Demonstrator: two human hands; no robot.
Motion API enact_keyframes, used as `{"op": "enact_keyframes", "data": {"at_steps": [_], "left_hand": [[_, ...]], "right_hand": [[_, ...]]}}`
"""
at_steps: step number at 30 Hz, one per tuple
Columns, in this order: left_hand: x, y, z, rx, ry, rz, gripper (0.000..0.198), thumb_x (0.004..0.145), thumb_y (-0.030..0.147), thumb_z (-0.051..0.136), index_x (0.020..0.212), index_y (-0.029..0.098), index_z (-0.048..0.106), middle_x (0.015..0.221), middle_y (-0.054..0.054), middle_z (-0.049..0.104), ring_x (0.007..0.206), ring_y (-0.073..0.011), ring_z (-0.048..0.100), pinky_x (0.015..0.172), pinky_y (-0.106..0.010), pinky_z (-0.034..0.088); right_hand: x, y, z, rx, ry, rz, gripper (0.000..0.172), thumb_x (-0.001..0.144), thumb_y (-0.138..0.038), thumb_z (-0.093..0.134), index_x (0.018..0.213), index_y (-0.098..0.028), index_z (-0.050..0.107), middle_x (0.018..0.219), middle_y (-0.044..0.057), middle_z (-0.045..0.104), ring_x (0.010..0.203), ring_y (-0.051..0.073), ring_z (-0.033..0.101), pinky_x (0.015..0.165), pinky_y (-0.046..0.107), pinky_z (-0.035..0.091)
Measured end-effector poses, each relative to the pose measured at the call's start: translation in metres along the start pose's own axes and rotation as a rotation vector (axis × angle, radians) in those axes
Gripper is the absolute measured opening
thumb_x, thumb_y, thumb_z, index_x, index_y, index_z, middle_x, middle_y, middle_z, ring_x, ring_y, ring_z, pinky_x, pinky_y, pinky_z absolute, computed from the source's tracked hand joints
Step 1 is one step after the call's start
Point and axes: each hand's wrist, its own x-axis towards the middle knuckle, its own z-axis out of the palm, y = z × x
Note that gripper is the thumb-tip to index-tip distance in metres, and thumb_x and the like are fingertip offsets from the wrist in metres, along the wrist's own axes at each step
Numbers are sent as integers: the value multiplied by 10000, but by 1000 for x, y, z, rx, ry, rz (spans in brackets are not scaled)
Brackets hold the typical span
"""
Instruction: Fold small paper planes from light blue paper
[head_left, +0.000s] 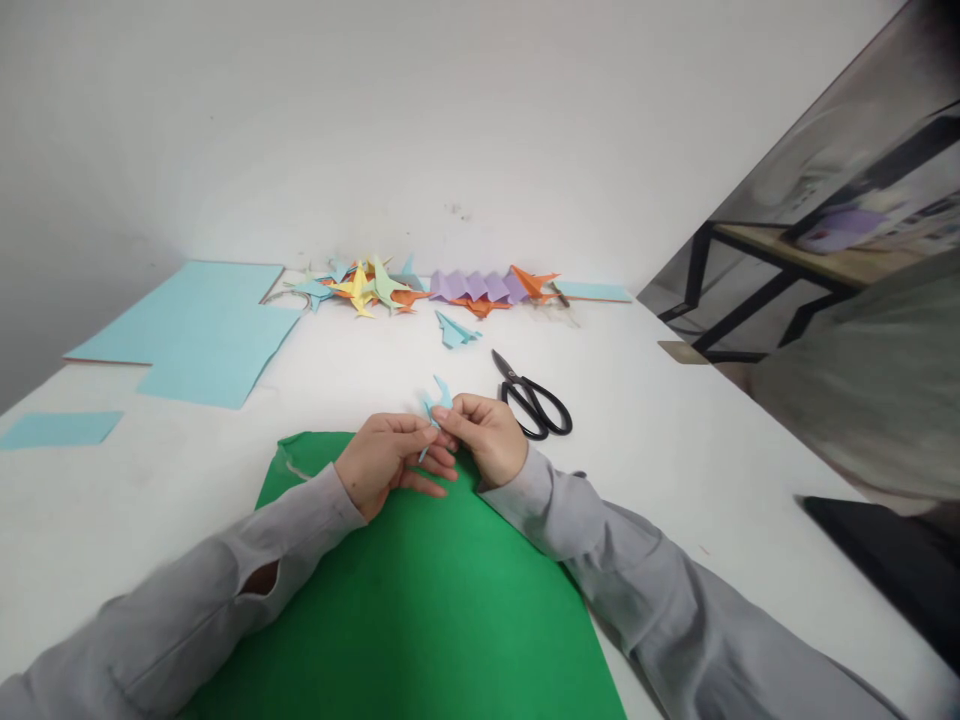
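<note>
Head view, left hand (386, 455) and right hand (487, 435) both pinching one small blue folded paper (442, 390), positioned at far edge of green sheet (420, 600), black-handled scissors (534, 405) on bench (652, 430) to the right, folded-paper figures (361, 290) along bench's far edge.

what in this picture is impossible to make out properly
All in the head view:
- blue fold: middle hidden by the left hand and right hand
- green sheet: near end cut off by the bottom edge
- black thing: cut off by the right edge
- purple thing on the shelf: too blurred to identify
</note>
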Motion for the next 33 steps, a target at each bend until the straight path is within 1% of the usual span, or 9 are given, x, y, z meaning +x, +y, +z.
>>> {"op": "enact_keyframes", "data": {"at_steps": [3, 9, 15, 17, 21, 23, 26, 30, 33], "left_hand": [[0, 0, 0, -3, 6, -7, 125, 734, 204, 586, 692, 89, 611, 635, -68, 624, 585, -165, 630, 468, -261, 532], [2, 0, -4, -21, -38, -22, 92, 745, 164, 576, 758, 89, 627, 792, -98, 665, 666, -176, 652, 499, -258, 543], [1, 0, -7, -50, -52, -52, 86, 721, 120, 598, 780, 77, 644, 893, -138, 675, 753, -186, 659, 581, -242, 549], [0, 0, -7, -62, -61, -60, 109, 704, 85, 596, 799, 77, 650, 932, -140, 669, 765, -188, 659, 591, -240, 550], [-1, 3, -7, -61, -90, -83, 264, 631, -1, 581, 866, 94, 653, 1016, -123, 644, 774, -203, 659, 555, -242, 552], [0, 4, -7, -63, -92, -103, 286, 602, -11, 569, 859, 82, 652, 986, -130, 648, 776, -215, 657, 537, -247, 549], [1, 5, -6, -100, -97, -122, 211, 624, 63, 553, 811, 60, 650, 870, -139, 660, 756, -229, 653, 532, -276, 548], [2, 1, -5, -56, -64, -46, 161, 689, 212, 589, 751, 72, 639, 712, -100, 646, 680, -208, 644, 529, -294, 546], [3, -2, -4, 18, -47, 10, 155, 683, 237, 634, 710, 85, 623, 633, -66, 624, 604, -175, 630, 520, -287, 541]], "right_hand": [[1, 2, -1, 10, 11, 0, 343, 620, -416, 690, 487, -178, 483, 415, -44, 523, 375, 69, 411, 388, 214, 299], [3, 3, -3, 82, 26, 29, 334, 607, -407, 703, 496, -173, 492, 440, -37, 564, 369, 60, 421, 382, 200, 308], [3, 1, -3, 105, 29, 33, 345, 588, -407, 717, 490, -171, 486, 427, -36, 560, 366, 63, 425, 379, 196, 305], [4, 2, -3, 114, 34, 31, 344, 593, -398, 717, 485, -168, 485, 423, -38, 552, 365, 59, 421, 380, 193, 299], [8, 5, -6, 164, 41, 18, 346, 601, -378, 717, 467, -163, 483, 403, -44, 525, 365, 57, 415, 389, 192, 296], [9, 5, -7, 198, 30, 4, 355, 598, -378, 717, 455, -165, 472, 380, -51, 502, 354, 57, 402, 389, 197, 290], [9, 5, -7, 187, 15, -13, 362, 599, -377, 715, 450, -168, 460, 368, -56, 486, 348, 57, 388, 391, 201, 284], [6, 5, -6, 62, -8, -22, 347, 620, -383, 700, 476, -166, 472, 391, -54, 496, 366, 60, 400, 398, 203, 287], [3, 4, -5, -21, -23, -34, 352, 623, -397, 696, 485, -165, 471, 386, -59, 479, 364, 57, 381, 390, 202, 259]]}}
